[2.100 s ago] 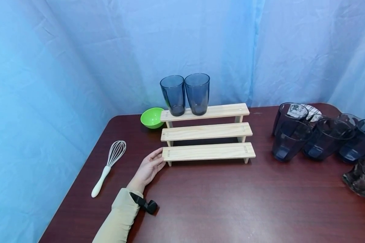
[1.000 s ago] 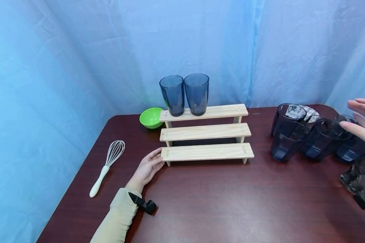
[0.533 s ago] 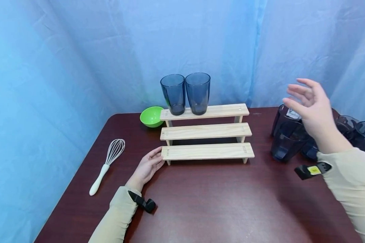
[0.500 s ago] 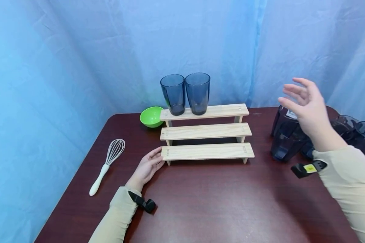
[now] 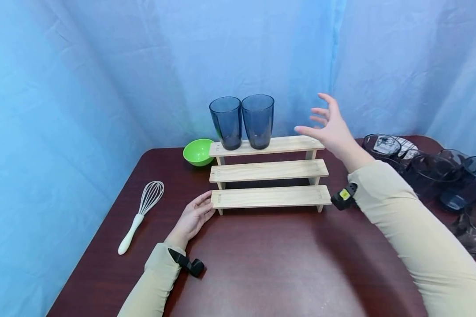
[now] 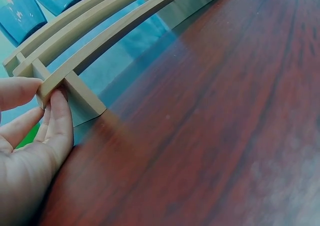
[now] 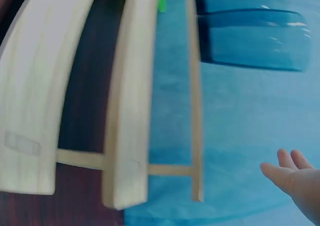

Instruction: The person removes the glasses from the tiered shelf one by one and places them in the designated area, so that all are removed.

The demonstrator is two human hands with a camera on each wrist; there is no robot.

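A three-step wooden display rack [image 5: 270,197] stands on the table. My left hand [image 5: 192,219] pinches the left end of its lowest step; the left wrist view shows the thumb on one side of the board [image 6: 55,80] and fingertips on the other. Two blue tinted glasses stand side by side on the top step, the left glass [image 5: 227,124] and the right glass [image 5: 258,122]. My right hand [image 5: 333,130] is in the air over the right end of the top step, fingers spread and holding nothing. In the right wrist view its fingers [image 7: 290,173] are apart from the rack.
A green bowl [image 5: 198,152] sits behind the rack's left end, and a whisk [image 5: 136,220] lies at the left. Several dark blue glasses [image 5: 432,171] crowd the right side, partly behind my right sleeve, with a patterned round item [image 5: 406,145] behind them. Blue curtains [image 5: 174,66] surround the table.
My right hand has come in from the right edge and moved left, past the cluster of glasses, to the rack's top right. The left hand keeps its place on the lowest step.
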